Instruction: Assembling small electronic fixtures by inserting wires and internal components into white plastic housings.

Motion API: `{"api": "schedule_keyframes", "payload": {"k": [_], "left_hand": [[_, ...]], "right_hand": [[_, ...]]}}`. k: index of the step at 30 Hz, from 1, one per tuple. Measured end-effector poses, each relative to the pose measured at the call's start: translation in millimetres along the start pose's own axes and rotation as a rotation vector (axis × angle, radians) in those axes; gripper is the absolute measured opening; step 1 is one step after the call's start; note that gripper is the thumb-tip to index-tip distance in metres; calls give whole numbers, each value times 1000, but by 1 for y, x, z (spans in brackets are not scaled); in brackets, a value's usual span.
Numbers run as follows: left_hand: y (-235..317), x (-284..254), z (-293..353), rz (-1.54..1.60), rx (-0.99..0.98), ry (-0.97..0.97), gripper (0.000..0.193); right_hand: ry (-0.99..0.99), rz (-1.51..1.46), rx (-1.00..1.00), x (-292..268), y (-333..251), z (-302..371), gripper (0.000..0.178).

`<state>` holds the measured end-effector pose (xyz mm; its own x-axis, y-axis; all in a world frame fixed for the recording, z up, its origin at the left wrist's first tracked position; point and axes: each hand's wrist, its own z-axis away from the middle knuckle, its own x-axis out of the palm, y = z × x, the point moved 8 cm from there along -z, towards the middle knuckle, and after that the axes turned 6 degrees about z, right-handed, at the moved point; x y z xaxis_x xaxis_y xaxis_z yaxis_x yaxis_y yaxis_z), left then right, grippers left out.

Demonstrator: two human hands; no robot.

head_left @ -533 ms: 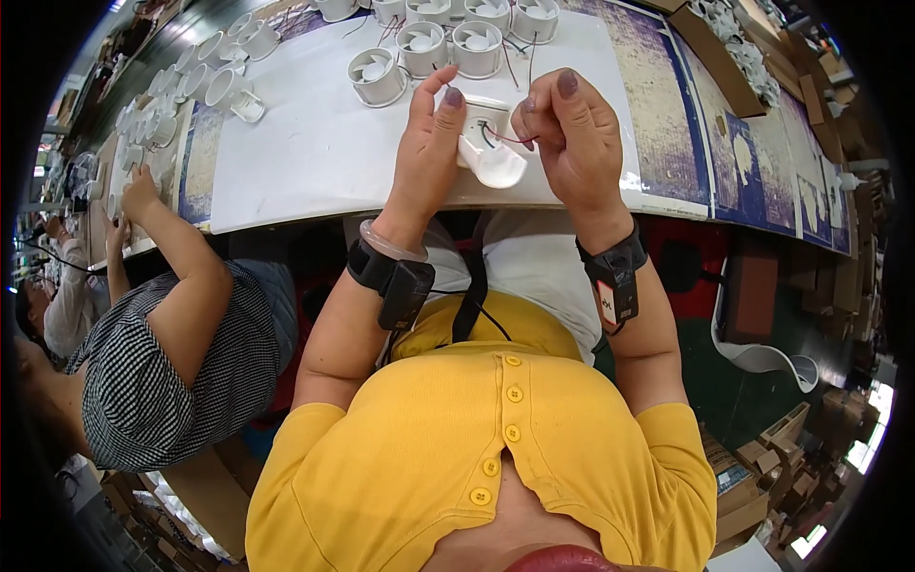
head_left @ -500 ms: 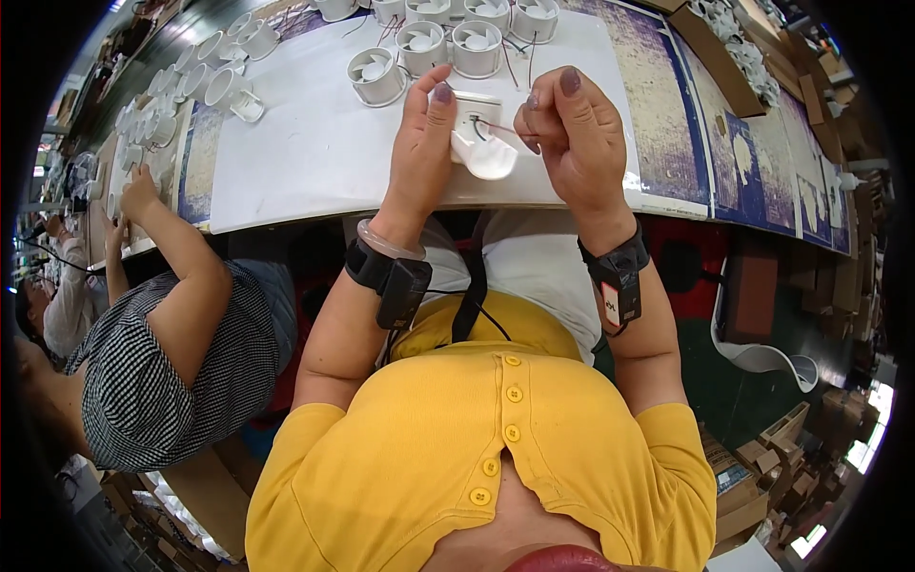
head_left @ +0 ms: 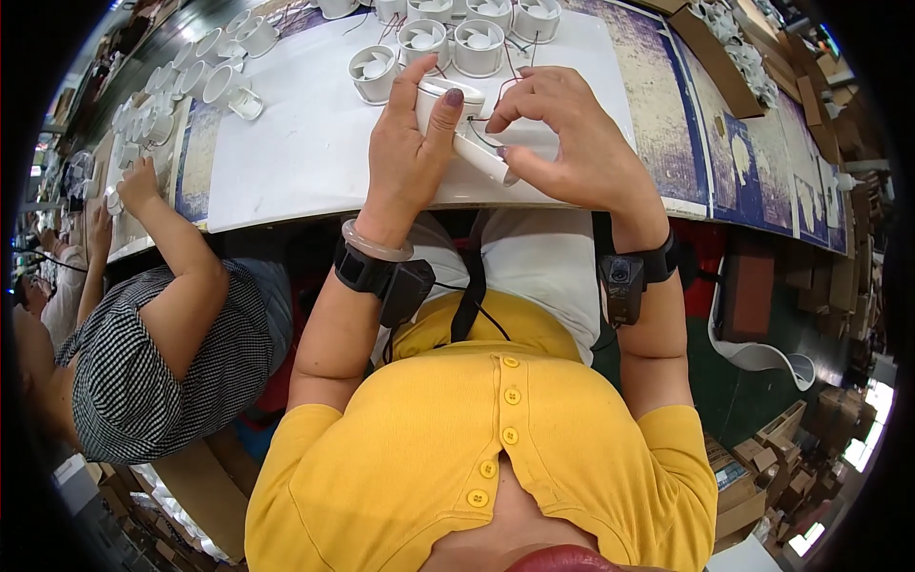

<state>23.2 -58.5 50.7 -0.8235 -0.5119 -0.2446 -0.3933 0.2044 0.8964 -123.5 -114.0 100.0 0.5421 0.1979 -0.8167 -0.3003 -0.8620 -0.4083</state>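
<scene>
My left hand (head_left: 408, 157) is closed around a white plastic fan housing (head_left: 489, 162), held above the near part of the table. The housing is tilted, with a rounded body at the top and a curved flap toward me. Thin wires (head_left: 479, 132), one red and one dark, come out of its middle. My right hand (head_left: 577, 143) is just to the right of it, thumb and forefinger apart in a curve around the wires. Nothing shows gripped between those fingers. Whether the forefinger touches the red wire, I cannot tell.
White round fans (head_left: 477, 48) with red and dark wires stand in rows on the white table sheet (head_left: 286, 133). More white housings (head_left: 229, 91) lie at the far left. A co-worker in a checked top (head_left: 172, 353) works at left. A cardboard box (head_left: 720, 62) holds white parts.
My left hand has turned the housing so its flap slants down to the right. My right hand has gone from a closed pinch on the wires to spread fingers.
</scene>
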Motion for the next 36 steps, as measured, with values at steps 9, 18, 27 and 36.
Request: {"api": "schedule_keyframes", "payload": {"k": [9,18,27,36], "left_hand": [[-7,-2,-1,-16,-60,-41,50],[-38,10,0,409,-211,-55,40],[-34,13,1,504,-240,-120,38],[-36,23,8,739,-195,-263,55]], "right_hand": [[-85,63,36,15,-2,-5,7],[143,-106,-22,6,-3,-5,7],[63,-427,234,20,30,-14,18],[50,-1043,446,36,21,-16,27]]}}
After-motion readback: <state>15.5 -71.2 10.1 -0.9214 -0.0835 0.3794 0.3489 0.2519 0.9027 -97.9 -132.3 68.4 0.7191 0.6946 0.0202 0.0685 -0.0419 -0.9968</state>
